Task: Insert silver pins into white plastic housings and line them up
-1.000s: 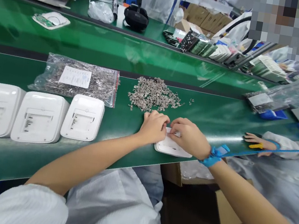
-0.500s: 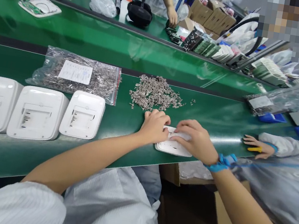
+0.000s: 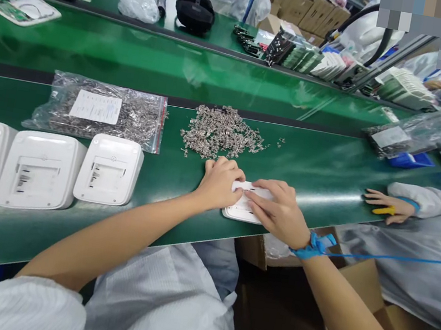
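Observation:
A white plastic housing [image 3: 243, 211] lies on the green bench in front of me, its upper face partly covered by my hands. My left hand [image 3: 221, 183] is closed around its left end, thumb on the top face. From the right, my right hand [image 3: 281, 212] reaches over the housing, its index finger and thumb drawn together at the middle of the face. Whether a small part sits between those fingertips is hidden. Just beyond my left hand is a loose pile of small metal clips [image 3: 223, 134].
Three white housings [image 3: 39, 171] with battery recesses stand in a row at left. Behind them lies a clear bag of metal parts [image 3: 139, 117]. At right, a co-worker's hand [image 3: 393, 208] rests on the bench. A blue cord [image 3: 378, 254] runs from my right wristband.
My right fingers have come down and closer to the housing's middle, while my left hand keeps its hold. The view has shifted slightly. A co-worker's hand across the bench has moved up.

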The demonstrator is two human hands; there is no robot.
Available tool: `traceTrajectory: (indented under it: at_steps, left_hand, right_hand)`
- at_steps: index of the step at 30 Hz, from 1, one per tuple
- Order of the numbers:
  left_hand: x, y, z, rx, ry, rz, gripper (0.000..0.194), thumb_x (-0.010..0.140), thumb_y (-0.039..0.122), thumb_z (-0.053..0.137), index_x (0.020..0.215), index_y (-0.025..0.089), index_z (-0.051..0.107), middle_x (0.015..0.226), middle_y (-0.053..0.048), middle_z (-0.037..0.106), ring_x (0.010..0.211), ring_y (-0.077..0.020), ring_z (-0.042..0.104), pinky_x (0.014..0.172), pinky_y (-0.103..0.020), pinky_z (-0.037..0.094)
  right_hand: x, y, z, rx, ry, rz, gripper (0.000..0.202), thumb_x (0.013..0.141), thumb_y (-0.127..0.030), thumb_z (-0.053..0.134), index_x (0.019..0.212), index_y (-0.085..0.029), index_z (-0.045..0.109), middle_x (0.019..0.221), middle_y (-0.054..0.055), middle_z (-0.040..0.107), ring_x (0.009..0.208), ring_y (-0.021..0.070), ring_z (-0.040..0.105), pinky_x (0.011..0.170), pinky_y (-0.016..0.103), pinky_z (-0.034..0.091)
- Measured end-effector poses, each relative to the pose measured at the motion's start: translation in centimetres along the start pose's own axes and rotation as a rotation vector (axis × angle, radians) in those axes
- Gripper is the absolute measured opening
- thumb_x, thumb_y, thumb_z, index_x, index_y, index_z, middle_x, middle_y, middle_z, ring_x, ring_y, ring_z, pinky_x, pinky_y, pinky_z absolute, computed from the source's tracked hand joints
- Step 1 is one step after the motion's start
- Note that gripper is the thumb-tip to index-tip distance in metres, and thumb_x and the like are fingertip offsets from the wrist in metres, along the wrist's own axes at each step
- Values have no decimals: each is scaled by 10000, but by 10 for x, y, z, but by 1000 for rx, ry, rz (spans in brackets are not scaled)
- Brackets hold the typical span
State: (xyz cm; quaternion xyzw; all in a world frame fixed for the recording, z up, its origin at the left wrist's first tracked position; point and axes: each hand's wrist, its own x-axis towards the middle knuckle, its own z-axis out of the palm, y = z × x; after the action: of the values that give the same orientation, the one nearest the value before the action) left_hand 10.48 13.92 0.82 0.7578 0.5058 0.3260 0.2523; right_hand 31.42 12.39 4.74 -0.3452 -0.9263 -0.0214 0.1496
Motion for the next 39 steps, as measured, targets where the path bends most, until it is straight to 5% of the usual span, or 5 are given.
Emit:
traceTrajectory:
  at_steps: [11, 21, 26, 39]
  left_hand:
    - [2, -2, 1, 25, -7, -5, 104, 811, 248, 652, 910, 238, 683, 939, -16, 623, 1044, -223, 517, 883, -422, 301]
    - [3, -1, 3, 99, -1, 6, 81, 810, 256, 645, 874, 224, 684, 885, -18, 595, 993, -215, 527, 844, -411, 288]
    - [2, 1, -1, 167, 2, 100, 99, 828, 278, 638, 876, 215, 698, 891, -32, 612, 980, -227, 540, 840, -415, 288]
    - [9, -14, 4, 316, 221, 331, 138, 883, 281, 601, 805, 215, 694, 713, -5, 584, 788, -199, 563, 788, -385, 290]
  right_hand:
    - [-3, 3, 10, 70, 99, 18, 226, 947, -231, 608, 1125, -260, 745, 1205, 95, 651, 1097, 277, 555, 886, 451, 411]
    - [-1, -1, 7, 40, 65, 35, 207, 947, -242, 608, 1110, -259, 734, 1228, 96, 645, 1120, 283, 532, 880, 450, 392]
    - [0, -2, 8, 7, 83, 53, 219, 957, -239, 578, 1113, -242, 731, 1240, 99, 642, 1138, 279, 504, 902, 454, 371]
    - [1, 3, 15, -58, 146, 41, 212, 975, -351, 562, 1039, -260, 743, 1206, 46, 650, 1128, 233, 493, 869, 410, 330]
